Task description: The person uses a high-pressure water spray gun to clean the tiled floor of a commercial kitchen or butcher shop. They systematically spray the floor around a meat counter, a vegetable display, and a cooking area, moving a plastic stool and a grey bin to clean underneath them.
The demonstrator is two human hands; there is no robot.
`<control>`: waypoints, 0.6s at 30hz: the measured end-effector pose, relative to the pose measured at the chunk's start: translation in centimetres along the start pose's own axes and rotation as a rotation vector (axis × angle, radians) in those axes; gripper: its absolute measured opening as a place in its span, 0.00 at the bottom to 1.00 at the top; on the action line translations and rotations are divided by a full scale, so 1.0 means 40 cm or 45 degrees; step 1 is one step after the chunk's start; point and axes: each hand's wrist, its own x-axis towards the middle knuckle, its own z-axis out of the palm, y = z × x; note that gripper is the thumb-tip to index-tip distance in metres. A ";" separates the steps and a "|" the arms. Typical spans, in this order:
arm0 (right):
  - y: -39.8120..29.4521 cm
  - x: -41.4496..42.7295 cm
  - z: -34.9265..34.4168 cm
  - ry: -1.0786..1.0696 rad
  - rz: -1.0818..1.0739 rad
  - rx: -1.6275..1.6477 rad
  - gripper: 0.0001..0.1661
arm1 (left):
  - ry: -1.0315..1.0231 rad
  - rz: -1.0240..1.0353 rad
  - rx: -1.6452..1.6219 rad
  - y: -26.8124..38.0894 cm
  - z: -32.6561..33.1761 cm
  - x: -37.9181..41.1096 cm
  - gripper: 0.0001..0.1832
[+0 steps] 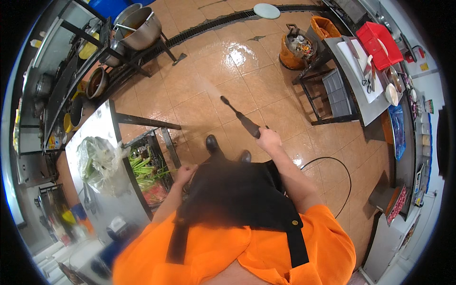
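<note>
My right hand [269, 139] grips the handle of a black pressure-washer gun [245, 123]. Its nozzle points ahead and slightly left, and a pale mist of spray [211, 86] leaves the tip over the wet tiled floor [194, 107]. A black hose [349, 174] curves along the floor to the right, partly hidden behind my arm. At my left side, my left hand [186, 174] hangs with its fingers curled in, and nothing shows in it. It is nearest to the green vegetable stalks [142, 169] on the shelf under the steel table [76, 153].
A clear plastic bag [101, 164] lies on the steel table. Large metal pots [142, 34] stand on a low rack at the far left. A floor drain [221, 25] crosses the back. To the right are a waste bin [299, 48] and a worktable [379, 103] with knives and a red crate [379, 44].
</note>
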 end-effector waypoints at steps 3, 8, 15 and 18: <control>0.003 -0.016 0.016 0.044 -0.030 -0.003 0.16 | 0.048 0.057 -0.035 -0.039 0.029 0.044 0.36; 0.016 0.022 -0.036 0.071 0.029 0.058 0.17 | 0.109 0.144 -0.020 -0.001 0.029 0.062 0.39; -0.060 0.109 -0.111 0.095 -0.101 -0.076 0.15 | 0.010 0.143 -0.057 0.056 0.010 0.137 0.40; -0.111 0.171 -0.147 0.025 -0.176 -0.154 0.15 | -0.053 0.100 -0.070 0.071 -0.025 0.207 0.39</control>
